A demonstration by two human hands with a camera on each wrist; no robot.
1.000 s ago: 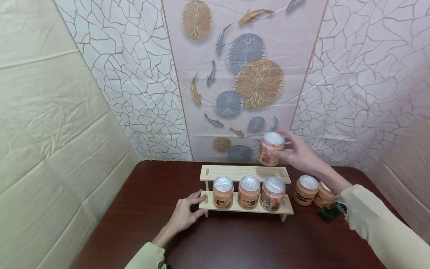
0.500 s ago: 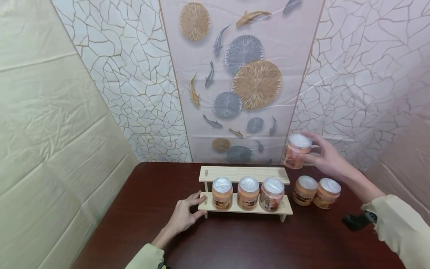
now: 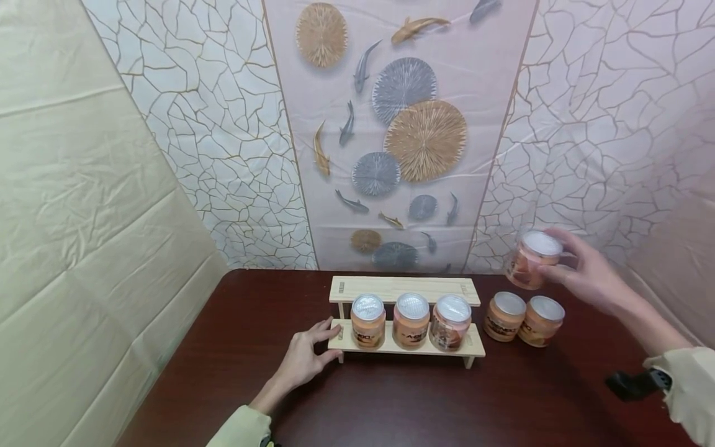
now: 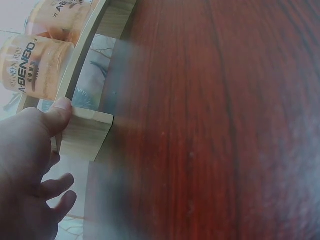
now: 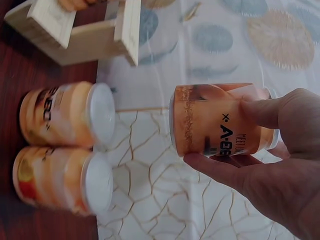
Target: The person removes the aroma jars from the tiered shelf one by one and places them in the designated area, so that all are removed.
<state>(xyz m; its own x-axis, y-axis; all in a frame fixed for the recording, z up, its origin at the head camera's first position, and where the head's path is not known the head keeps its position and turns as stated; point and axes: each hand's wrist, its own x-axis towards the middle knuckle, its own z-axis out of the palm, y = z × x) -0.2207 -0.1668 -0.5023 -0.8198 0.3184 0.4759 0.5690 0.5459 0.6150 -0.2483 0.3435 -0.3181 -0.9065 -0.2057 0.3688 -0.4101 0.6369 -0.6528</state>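
Note:
My right hand (image 3: 589,270) grips an orange-labelled jar (image 3: 534,259) with a silver lid, up in the air at the right. In the right wrist view, thumb and fingers wrap round this jar (image 5: 215,120). Below it, two like jars, one (image 3: 505,316) beside the other (image 3: 542,321), stand on the table. My left hand (image 3: 304,354) pinches the left end of a two-tier wooden rack (image 3: 404,289), thumb on the lower board's edge in the left wrist view. Three jars, left (image 3: 368,321), middle (image 3: 411,320) and right (image 3: 450,323), stand in a row on that lower board.
The dark red-brown table (image 3: 391,397) carries the rack and the jars. Behind it hangs a cloth (image 3: 424,139) patterned with fish and round shapes. Pale fabric (image 3: 112,248) hangs along the left side. The upper board of the rack bears no jars.
My right hand has moved right with the jar, from above the rack's right end to over the two jars on the table. My left hand stays on the rack.

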